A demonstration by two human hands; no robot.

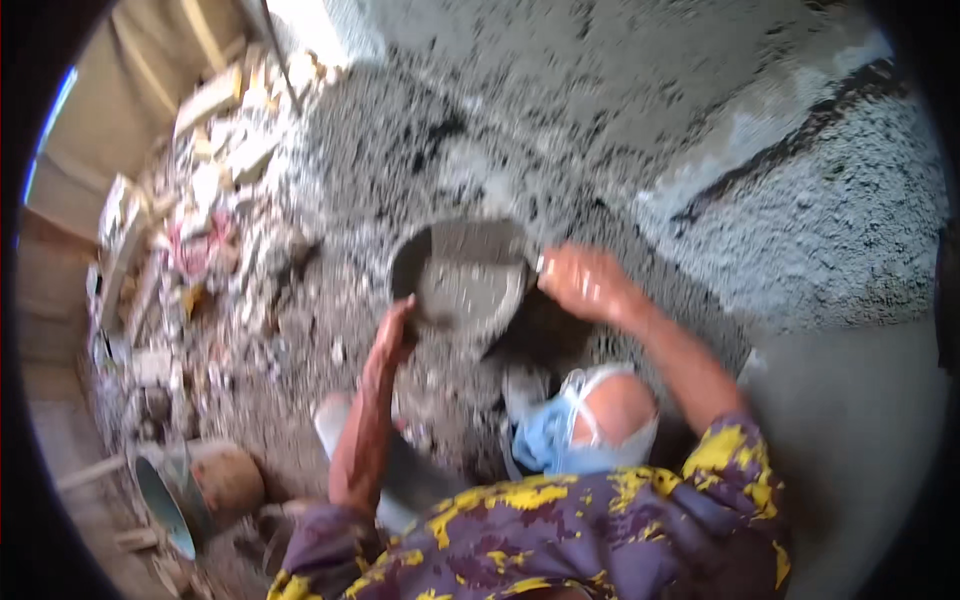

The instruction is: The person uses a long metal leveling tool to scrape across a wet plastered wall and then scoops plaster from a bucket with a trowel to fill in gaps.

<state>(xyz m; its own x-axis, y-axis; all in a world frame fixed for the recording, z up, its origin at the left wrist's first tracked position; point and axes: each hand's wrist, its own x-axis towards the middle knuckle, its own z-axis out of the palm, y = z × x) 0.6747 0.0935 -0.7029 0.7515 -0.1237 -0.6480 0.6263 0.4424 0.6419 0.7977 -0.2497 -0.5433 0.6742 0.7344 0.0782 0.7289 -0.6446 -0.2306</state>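
A round dark pan [402, 268] of wet grey cement [465, 300] is in front of me, above the rubble-strewn ground. My left hand [396, 328] grips its near left rim, with the thumb on the edge and the other fingers mostly hidden beneath. At the right side, my right hand [585, 282] is closed around the handle of a trowel, wet cement smeared over its knuckles. The trowel's flat, cement-coated blade [478, 243] reaches left across the far part of the pan. Most of the handle is hidden in my fist.
Fresh grey cement [560, 110] covers the surface ahead, bordered by a rough, pebbly patch [830, 220] at right. Broken rubble and wood scraps [215, 220] lie along the left. A bucket [225, 485] rests on its side at lower left. My bent knee [610, 410] is just below the pan.
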